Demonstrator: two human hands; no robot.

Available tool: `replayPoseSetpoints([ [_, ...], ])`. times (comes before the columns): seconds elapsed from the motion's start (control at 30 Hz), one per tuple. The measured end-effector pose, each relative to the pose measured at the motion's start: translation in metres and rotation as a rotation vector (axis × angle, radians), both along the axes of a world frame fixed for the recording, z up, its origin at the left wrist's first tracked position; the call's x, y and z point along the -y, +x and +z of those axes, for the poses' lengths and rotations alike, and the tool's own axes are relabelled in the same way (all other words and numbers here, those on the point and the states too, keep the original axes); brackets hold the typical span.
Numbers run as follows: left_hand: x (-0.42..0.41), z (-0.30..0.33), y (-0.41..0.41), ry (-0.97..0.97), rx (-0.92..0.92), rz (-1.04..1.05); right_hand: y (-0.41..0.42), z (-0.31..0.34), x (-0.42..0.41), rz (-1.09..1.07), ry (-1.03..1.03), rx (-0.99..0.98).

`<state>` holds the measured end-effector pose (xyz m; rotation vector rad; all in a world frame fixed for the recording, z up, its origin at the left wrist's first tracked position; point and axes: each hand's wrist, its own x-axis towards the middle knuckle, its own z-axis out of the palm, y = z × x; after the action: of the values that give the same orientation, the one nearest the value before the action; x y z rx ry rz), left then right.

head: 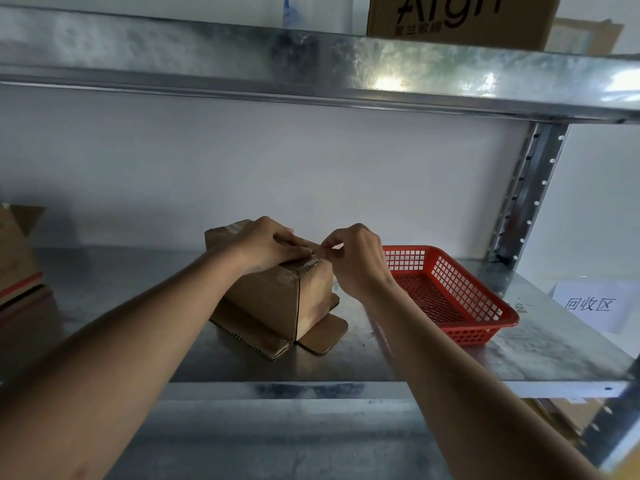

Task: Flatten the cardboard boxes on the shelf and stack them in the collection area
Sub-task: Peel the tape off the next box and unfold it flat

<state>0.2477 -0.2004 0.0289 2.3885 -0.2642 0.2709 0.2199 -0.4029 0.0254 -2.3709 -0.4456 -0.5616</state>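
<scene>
A small brown cardboard box [273, 299] stands on the metal shelf [433, 355], its bottom flaps splayed out flat on the shelf surface. Clear tape runs across its top. My left hand [266, 244] presses down on the top of the box with its fingers laid along the taped seam. My right hand [356, 258] pinches the end of the clear tape [323, 252] at the box's top right edge. The far side of the box is hidden behind both hands.
A red plastic mesh basket [460, 299] sits just right of the box. A white paper label [588, 304] lies at the shelf's right end. Another cardboard box [17, 261] stands at the left edge, and a printed box [460, 19] is on the upper shelf.
</scene>
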Motion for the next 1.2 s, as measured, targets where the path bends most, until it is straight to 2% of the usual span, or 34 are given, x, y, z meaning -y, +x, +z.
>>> replayPoseSetpoints([
  [0.3,-0.001,0.002,0.001,-0.013,-0.013,-0.005,-0.024,0.006,-0.001,0.095,-0.192,0.164],
  [0.5,-0.002,0.001,-0.001,-0.030,0.001,-0.033,-0.029,0.005,-0.002,0.144,-0.264,0.203],
  [0.57,-0.003,0.000,-0.001,-0.030,-0.005,-0.021,-0.023,0.002,-0.001,0.123,-0.131,0.155],
  [0.73,-0.002,-0.004,-0.001,-0.057,0.003,0.011,-0.010,-0.003,0.007,0.146,0.445,-0.122],
  [0.8,-0.002,-0.004,-0.002,-0.073,-0.007,0.013,-0.007,-0.005,0.007,0.135,0.566,-0.159],
  [0.97,-0.003,-0.002,-0.004,-0.074,-0.030,0.005,-0.001,-0.012,0.008,0.076,0.501,-0.175],
  [1.2,-0.002,0.002,-0.003,-0.058,-0.040,0.024,0.005,-0.011,0.007,0.016,0.200,-0.032],
])
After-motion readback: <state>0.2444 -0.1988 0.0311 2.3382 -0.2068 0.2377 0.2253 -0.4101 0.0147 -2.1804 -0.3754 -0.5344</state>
